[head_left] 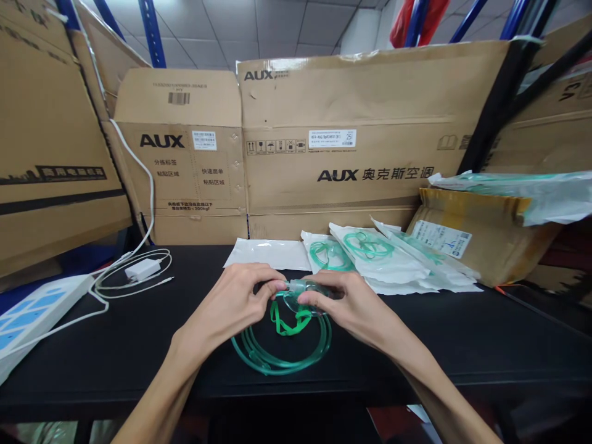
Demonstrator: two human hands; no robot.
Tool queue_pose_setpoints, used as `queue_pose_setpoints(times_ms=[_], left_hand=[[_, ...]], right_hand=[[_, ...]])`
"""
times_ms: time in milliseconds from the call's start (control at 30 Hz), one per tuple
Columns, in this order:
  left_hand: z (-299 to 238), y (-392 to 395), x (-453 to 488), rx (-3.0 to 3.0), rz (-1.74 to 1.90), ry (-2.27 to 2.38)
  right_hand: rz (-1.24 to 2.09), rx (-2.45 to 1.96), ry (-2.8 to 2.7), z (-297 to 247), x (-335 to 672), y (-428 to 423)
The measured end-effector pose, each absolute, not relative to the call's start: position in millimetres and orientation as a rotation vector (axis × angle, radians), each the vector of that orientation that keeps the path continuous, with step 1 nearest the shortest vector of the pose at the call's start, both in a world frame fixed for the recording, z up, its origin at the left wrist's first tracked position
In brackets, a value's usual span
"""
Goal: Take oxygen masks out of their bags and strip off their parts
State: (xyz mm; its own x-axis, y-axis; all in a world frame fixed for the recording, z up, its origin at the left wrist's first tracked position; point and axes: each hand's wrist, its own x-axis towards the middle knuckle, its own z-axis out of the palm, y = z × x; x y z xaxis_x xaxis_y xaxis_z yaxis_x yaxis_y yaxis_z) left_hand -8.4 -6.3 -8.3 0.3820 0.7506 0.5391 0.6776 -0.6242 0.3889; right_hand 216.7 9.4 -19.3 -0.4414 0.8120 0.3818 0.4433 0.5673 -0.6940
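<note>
Between my hands is a clear green oxygen mask, its connector pointing left. My right hand is closed around the mask body, which its fingers partly cover. The fingertips of my left hand pinch the tubing end at the mask's connector; whether the two parts are joined I cannot tell. Below the hands, coiled green tubing rests on the black tabletop. A bright green elastic strap hangs from the mask inside the coil.
Several packaged masks in white-backed pouches lie behind my right hand, beside an opened carton with more pouches on top. A white power strip, charger and loose cables are at left. Large cardboard boxes wall the back.
</note>
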Motion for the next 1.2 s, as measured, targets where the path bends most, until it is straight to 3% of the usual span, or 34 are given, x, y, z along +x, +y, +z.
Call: queue_pose_setpoints(times_ms=[233, 800, 1200], left_hand=[[-10.1, -5.6, -9.2, 2.522, 1.021, 1.357], [-4.0, -8.8, -11.1, 2.315, 0.858, 1.307], [-8.7, -5.7, -5.8, 2.543, 0.998, 1.318]], right_hand=[[0.320, -0.908, -2.152, -25.5, 214.6, 11.9], [0.009, -0.667, -2.205, -29.8, 227.4, 20.9], [0.040, -0.708, -2.233, -29.0, 226.1, 17.3]])
